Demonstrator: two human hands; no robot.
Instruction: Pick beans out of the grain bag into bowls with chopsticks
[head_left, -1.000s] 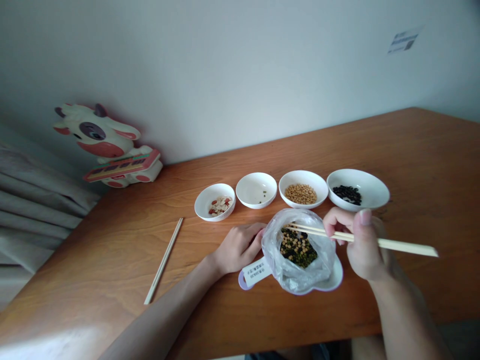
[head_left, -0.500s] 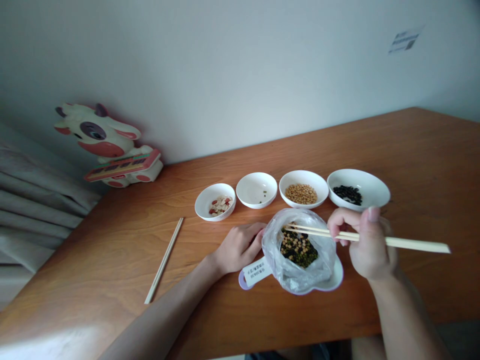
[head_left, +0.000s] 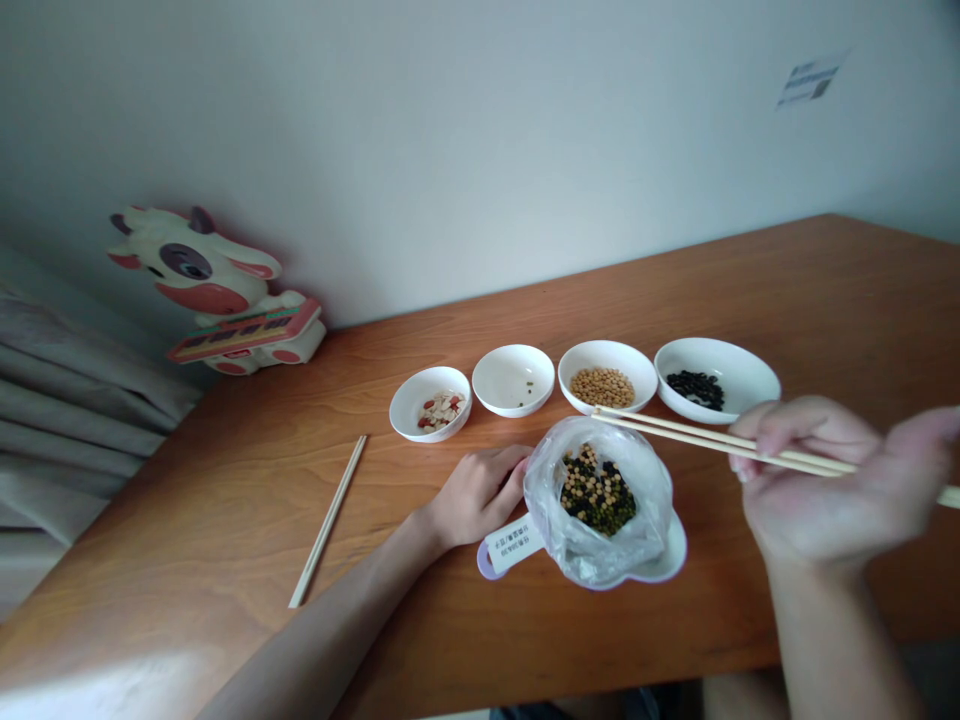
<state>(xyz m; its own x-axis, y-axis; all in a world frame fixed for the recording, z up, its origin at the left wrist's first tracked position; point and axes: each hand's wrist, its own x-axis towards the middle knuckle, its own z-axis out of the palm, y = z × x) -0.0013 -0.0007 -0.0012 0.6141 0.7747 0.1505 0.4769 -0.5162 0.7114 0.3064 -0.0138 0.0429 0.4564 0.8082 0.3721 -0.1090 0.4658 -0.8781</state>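
A clear plastic bag (head_left: 551,520) of mixed yellow, black and green beans (head_left: 596,490) sits open in a white, purple-edged dish (head_left: 677,548) with a labelled handle (head_left: 514,543). My left hand (head_left: 480,492) rests on the table, its curled fingers closed at the bag's left edge. In my right hand (head_left: 817,480), palm turned up, are wooden chopsticks (head_left: 675,432). Their tips are level with the near rim of the bowl of yellow beans (head_left: 609,358); whether they pinch a bean is too small to tell.
Beside that bowl stand a bowl of black beans (head_left: 739,375), a bowl with a few green beans (head_left: 499,375) and a bowl of pale and reddish pieces (head_left: 409,400). Another pair of chopsticks (head_left: 328,522) lies left. A cow toy (head_left: 225,295) leans by the wall.
My right hand has moved right and turned palm up. The chopstick tips have left the beans in the bag and risen toward the yellow-bean bowl. My left hand stays put.
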